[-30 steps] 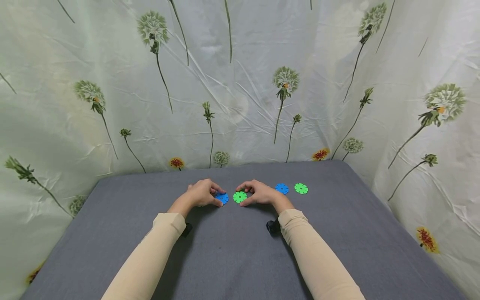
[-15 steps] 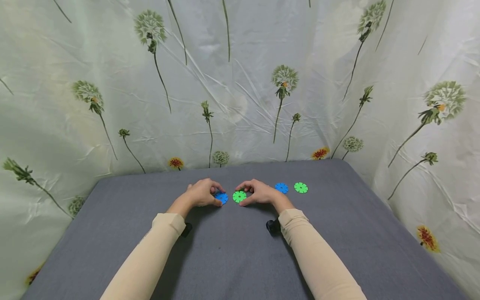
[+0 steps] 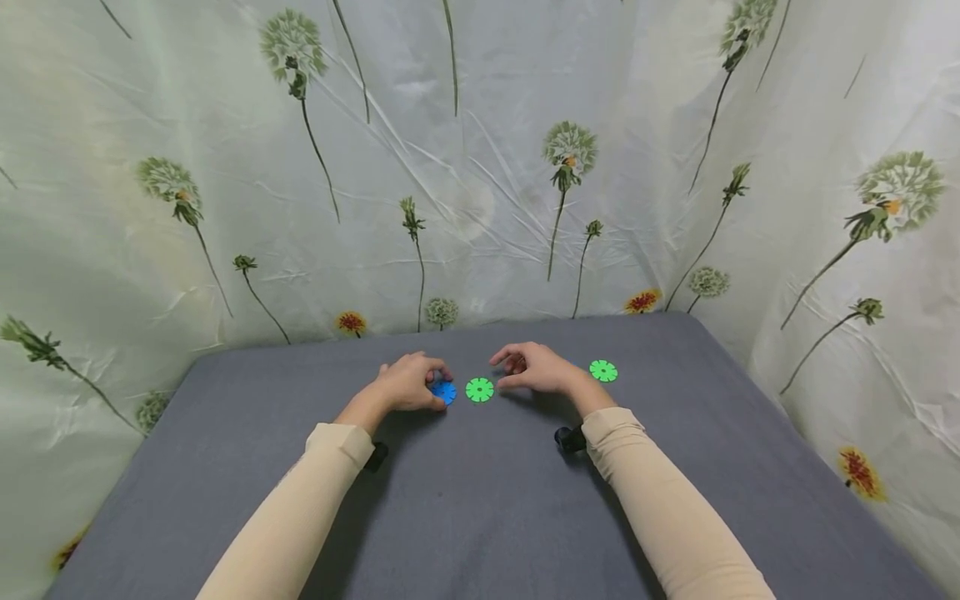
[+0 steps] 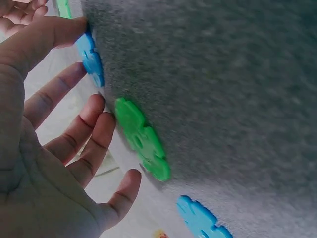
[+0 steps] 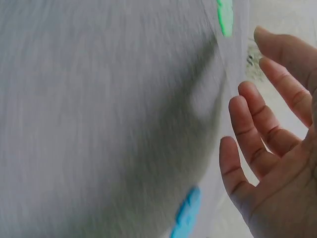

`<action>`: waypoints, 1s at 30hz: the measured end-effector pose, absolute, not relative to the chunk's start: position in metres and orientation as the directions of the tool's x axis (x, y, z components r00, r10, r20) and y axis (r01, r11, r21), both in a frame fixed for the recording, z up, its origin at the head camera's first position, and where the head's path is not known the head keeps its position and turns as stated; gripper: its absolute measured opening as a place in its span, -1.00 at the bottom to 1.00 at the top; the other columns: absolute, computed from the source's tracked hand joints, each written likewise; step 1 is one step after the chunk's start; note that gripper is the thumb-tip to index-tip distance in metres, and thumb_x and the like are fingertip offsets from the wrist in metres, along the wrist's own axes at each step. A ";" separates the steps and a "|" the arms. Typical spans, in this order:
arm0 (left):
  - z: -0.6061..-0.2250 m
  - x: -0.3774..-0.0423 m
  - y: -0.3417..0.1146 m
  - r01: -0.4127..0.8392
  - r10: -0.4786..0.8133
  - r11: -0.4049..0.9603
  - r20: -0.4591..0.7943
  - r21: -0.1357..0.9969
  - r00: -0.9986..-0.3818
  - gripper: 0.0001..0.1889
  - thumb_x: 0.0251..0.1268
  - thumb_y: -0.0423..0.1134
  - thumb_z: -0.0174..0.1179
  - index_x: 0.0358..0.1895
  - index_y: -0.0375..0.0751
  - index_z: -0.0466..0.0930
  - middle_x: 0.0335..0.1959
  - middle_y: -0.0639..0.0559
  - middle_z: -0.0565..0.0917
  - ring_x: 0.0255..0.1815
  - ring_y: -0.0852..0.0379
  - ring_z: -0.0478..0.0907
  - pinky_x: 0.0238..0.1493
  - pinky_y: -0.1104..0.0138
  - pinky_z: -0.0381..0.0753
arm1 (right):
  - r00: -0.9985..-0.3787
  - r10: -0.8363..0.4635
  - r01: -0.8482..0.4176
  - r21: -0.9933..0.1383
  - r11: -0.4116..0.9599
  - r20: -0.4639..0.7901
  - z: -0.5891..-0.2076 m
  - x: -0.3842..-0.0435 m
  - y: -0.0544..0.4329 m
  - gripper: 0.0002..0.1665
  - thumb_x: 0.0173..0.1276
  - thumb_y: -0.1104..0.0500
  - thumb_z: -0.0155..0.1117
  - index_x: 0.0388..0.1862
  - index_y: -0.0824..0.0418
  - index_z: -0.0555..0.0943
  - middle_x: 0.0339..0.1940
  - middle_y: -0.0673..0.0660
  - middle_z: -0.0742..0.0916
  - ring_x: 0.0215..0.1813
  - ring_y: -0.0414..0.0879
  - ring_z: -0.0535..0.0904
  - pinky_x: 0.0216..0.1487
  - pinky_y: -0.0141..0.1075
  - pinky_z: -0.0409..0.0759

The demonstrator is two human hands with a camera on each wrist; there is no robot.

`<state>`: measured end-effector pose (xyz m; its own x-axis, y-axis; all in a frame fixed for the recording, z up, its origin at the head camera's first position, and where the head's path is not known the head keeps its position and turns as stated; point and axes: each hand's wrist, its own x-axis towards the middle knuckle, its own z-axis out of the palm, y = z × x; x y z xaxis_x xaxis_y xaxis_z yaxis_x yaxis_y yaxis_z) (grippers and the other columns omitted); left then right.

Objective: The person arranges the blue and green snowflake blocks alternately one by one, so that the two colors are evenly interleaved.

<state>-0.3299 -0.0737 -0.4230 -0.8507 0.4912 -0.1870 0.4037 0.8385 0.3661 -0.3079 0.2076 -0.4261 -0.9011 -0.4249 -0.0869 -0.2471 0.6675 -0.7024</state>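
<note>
My left hand [image 3: 408, 383] pinches a blue notched building disc [image 3: 446, 392] flat on the cloth, thumb and index finger at opposite edges. Just right of it lies a green notched disc [image 3: 480, 389]. My right hand [image 3: 547, 368] is apart from that green disc, fingers loosely curved, with nothing between them. Another green disc [image 4: 142, 139] and a blue disc [image 4: 202, 218] lie beside my left fingers in the left wrist view; the left hand hides them from the head view. A further blue disc [image 5: 185, 213] shows below my right hand in the right wrist view.
One more green disc [image 3: 603, 371] lies right of my right wrist on the grey cloth-covered table [image 3: 465, 517]. Behind the table's far edge hangs a pale curtain [image 3: 480, 183] printed with dandelions. A black wrist camera [image 3: 570, 439] sits under my right cuff.
My right hand has let go of the green disc and moved right and up from it, now covering the right-hand blue disc in the head view. The left hand stays at its blue disc.
</note>
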 end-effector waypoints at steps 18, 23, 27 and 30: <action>-0.425 -0.333 -0.050 0.491 0.581 0.771 -0.135 0.406 -0.802 -0.41 0.27 0.11 0.56 0.35 0.11 0.70 0.07 -0.03 0.66 0.12 -0.01 0.58 0.11 -0.08 0.42 | -0.943 -0.307 -0.204 -0.498 0.843 -0.132 -0.414 -0.304 0.265 -0.36 0.44 0.16 0.54 0.45 0.28 0.61 0.40 0.40 0.65 0.46 0.33 0.56 0.47 0.17 0.53; -0.428 -0.332 -0.041 0.502 0.590 0.764 -0.123 0.405 -0.798 -0.46 0.27 0.09 0.57 0.31 0.13 0.74 0.03 0.01 0.69 0.10 0.04 0.60 0.09 -0.06 0.45 | -0.942 -0.307 -0.214 -0.458 0.863 -0.138 -0.414 -0.303 0.269 -0.35 0.39 0.18 0.58 0.40 0.37 0.64 0.34 0.39 0.72 0.40 0.32 0.63 0.43 0.13 0.58; -0.429 -0.332 -0.037 0.494 0.585 0.767 -0.128 0.409 -0.801 -0.47 0.28 0.08 0.57 0.30 0.14 0.75 0.07 0.00 0.70 0.13 0.04 0.61 0.14 -0.09 0.46 | -0.941 -0.300 -0.213 -0.421 0.882 -0.154 -0.416 -0.303 0.273 -0.36 0.38 0.20 0.58 0.38 0.40 0.64 0.33 0.40 0.73 0.40 0.31 0.65 0.42 0.10 0.60; -0.430 -0.332 -0.034 0.486 0.581 0.768 -0.133 0.417 -0.803 -0.48 0.28 0.07 0.57 0.30 0.16 0.76 0.12 -0.01 0.71 0.18 0.02 0.62 0.16 -0.09 0.44 | -0.944 -0.287 -0.201 -0.401 0.894 -0.166 -0.418 -0.303 0.275 -0.36 0.38 0.20 0.58 0.37 0.41 0.65 0.32 0.40 0.73 0.39 0.30 0.65 0.42 0.09 0.61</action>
